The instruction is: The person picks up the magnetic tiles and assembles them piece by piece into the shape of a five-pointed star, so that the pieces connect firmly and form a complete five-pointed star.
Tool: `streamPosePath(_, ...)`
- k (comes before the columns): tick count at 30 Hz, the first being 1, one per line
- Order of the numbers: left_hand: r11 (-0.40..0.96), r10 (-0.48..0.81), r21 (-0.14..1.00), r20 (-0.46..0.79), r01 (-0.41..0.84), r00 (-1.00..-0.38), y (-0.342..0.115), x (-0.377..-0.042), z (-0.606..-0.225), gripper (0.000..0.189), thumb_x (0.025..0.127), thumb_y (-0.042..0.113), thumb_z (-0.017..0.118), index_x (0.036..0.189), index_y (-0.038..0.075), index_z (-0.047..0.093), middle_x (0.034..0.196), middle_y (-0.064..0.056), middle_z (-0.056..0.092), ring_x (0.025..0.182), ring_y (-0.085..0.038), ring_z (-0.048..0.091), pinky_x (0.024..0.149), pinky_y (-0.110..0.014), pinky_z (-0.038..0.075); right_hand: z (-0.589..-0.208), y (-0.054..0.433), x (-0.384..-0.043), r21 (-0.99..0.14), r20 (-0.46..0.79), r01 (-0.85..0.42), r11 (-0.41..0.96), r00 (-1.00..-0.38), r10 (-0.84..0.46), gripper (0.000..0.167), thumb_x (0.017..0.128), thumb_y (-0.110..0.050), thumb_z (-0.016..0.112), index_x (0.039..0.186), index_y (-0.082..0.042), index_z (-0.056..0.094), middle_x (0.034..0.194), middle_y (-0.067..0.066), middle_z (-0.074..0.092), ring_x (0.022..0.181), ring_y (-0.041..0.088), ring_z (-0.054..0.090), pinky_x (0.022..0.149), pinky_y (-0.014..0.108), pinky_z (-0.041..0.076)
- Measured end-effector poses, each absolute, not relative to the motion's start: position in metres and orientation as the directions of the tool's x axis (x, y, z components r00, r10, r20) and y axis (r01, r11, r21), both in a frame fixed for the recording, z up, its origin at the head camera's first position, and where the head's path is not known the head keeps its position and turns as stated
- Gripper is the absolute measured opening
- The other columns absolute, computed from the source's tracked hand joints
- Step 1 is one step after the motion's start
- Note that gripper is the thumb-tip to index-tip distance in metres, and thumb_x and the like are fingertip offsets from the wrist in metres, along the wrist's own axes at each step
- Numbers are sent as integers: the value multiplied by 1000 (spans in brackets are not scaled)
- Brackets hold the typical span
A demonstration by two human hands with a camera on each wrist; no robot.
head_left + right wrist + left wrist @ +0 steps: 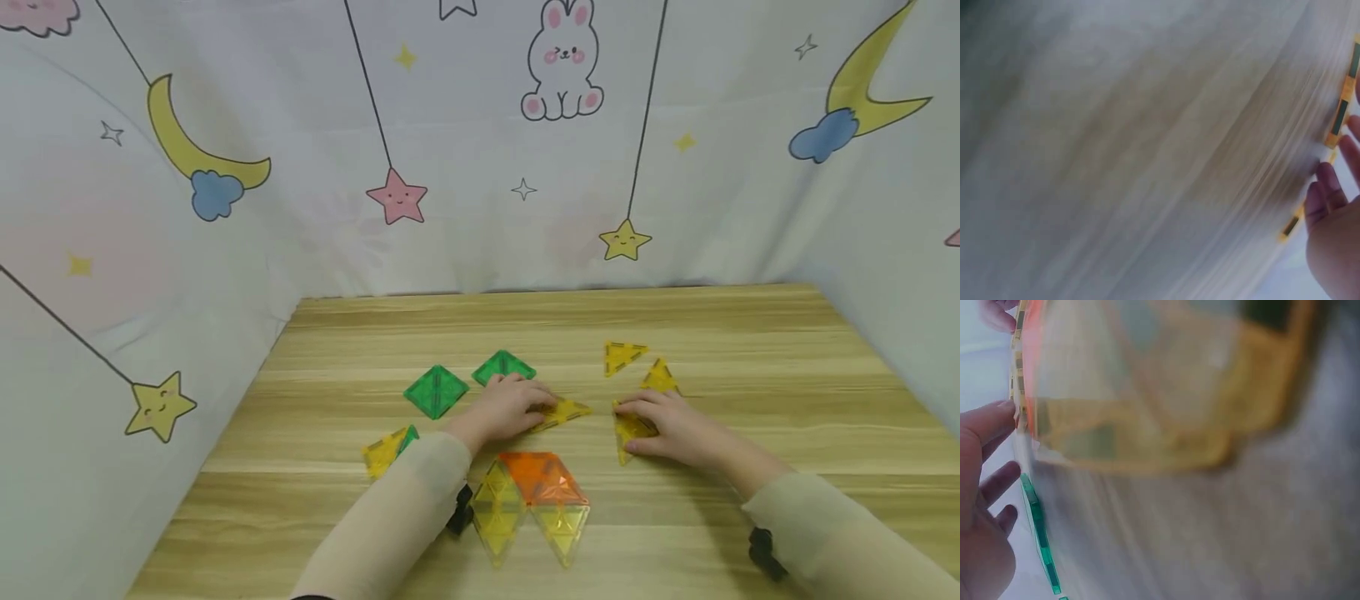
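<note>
Flat on the wooden table, a yellow triangular magnetic tile (pixel 572 410) lies under the fingertips of my left hand (pixel 508 408), which pinch its left end. To the right, my right hand (pixel 671 425) holds another yellow triangular tile (pixel 632 427) between thumb and fingers, near the tabletop. Its fingers and part of that tile's edge (pixel 1340 117) show in the right wrist view. Below the hands sits a joined shape of orange tiles (pixel 543 477) with yellow tiles (pixel 498 515) attached. It looms large and blurred in the left wrist view.
Green triangle tiles form a diamond (pixel 437 392) at left, and another green diamond (pixel 504 364) lies behind my left hand. A yellow tile (pixel 384 452) overlaps a green one beside my left sleeve. Loose yellow triangles (pixel 622 357) lie behind my right hand. A patterned curtain (pixel 480 250) borders the table (pixel 787 350).
</note>
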State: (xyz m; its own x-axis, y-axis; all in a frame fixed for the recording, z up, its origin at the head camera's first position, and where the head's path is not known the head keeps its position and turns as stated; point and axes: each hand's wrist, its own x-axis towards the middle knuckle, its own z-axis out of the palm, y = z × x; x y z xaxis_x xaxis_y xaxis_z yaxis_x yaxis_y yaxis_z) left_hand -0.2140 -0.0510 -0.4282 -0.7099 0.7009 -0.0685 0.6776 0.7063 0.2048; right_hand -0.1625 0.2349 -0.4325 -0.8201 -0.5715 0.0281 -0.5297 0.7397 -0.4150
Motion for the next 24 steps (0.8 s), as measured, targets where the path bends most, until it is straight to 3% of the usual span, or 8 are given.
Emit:
streamPosePath(4, 696, 715, 193, -95, 691, -693, -51, -215, -428, 34, 94, 32, 57, 128, 28, 59, 136, 12, 49, 122, -20, 43, 90, -40, 32, -434, 230, -164, -410, 39, -535, 739, -820, -572, 54, 85, -39, 67, 127, -6, 57, 128, 11, 52, 116, 38, 44, 92, 54, 37)
streamPosePath(24, 725, 685, 191, -99, 661, -722, -49, -211, -431, 39, 95, 39, 53, 133, 29, 53, 137, 10, 45, 119, -20, 43, 91, -42, 33, -433, 207, -172, -405, 9, -515, 755, -828, -560, 56, 87, -42, 64, 129, -7, 56, 131, 12, 50, 119, 40, 42, 94, 54, 36)
